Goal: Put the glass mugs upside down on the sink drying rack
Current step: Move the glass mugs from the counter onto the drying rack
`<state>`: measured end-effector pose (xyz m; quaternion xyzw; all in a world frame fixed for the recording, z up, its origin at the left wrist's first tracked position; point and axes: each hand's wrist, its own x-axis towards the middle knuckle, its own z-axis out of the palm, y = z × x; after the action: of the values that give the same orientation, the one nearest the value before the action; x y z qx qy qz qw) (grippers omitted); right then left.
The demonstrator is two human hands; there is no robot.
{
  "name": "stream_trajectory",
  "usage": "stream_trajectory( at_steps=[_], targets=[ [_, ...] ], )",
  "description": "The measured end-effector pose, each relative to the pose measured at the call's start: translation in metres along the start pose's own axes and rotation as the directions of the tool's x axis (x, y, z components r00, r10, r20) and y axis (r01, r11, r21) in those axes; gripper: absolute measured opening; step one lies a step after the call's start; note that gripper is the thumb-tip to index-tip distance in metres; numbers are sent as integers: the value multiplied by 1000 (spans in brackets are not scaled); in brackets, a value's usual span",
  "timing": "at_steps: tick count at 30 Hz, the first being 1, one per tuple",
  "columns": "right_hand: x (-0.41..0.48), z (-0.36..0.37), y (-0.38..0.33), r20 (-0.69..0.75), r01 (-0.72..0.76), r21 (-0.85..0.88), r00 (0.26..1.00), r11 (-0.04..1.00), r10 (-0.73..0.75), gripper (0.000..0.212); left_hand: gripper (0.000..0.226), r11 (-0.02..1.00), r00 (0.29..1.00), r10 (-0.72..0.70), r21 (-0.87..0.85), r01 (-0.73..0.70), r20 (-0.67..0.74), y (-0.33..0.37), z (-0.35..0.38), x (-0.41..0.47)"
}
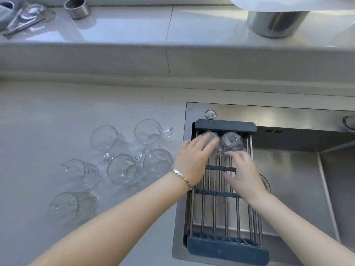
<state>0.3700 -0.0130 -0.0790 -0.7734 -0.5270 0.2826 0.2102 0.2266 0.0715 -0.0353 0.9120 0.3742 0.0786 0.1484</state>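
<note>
A drying rack [226, 245] with steel rods and blue ends spans the left part of the sink. Two glass mugs stand upside down at its far end. My left hand [192, 160] lies over the left mug [208, 135], fingers wrapped on its side. The right mug [231, 143] stands free beside it, its handle toward me. My right hand [244, 175] hovers over the rods with fingers spread, its fingertips just short of that handle. Several more glass mugs [123, 169] stand upright on the counter to the left of the sink.
The steel sink basin [297, 189] lies open to the right of the rack. On the raised ledge behind are a large steel pot [276, 22], a small steel cup [76, 7] and a tray of utensils [23, 18]. A faucet part [348, 121] sits at the far right.
</note>
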Motion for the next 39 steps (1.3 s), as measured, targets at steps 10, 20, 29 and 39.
stream_trajectory(
  at_steps=[10, 20, 29, 39],
  targets=[
    [-8, 97, -96, 246, -94, 383, 969, 919, -3, 104, 100, 775, 759, -632, 124, 619, 158, -103, -51, -113],
    [-40, 71, -75, 111, -75, 491, 994, 868, 23, 69, 85, 765, 779, -624, -154, 625, 61, -100, -40, -123],
    [-63, -3, -3, -18, -220, 107, 975, 970, 223, 64, 91, 795, 857, -515, -366, 484, 17, -48, -34, -130],
    [10, 57, -20, 83, 122, -341, 992, 932, -99, 66, 89, 823, 894, -447, -373, 428, 37, -24, -36, -136]
  ],
)
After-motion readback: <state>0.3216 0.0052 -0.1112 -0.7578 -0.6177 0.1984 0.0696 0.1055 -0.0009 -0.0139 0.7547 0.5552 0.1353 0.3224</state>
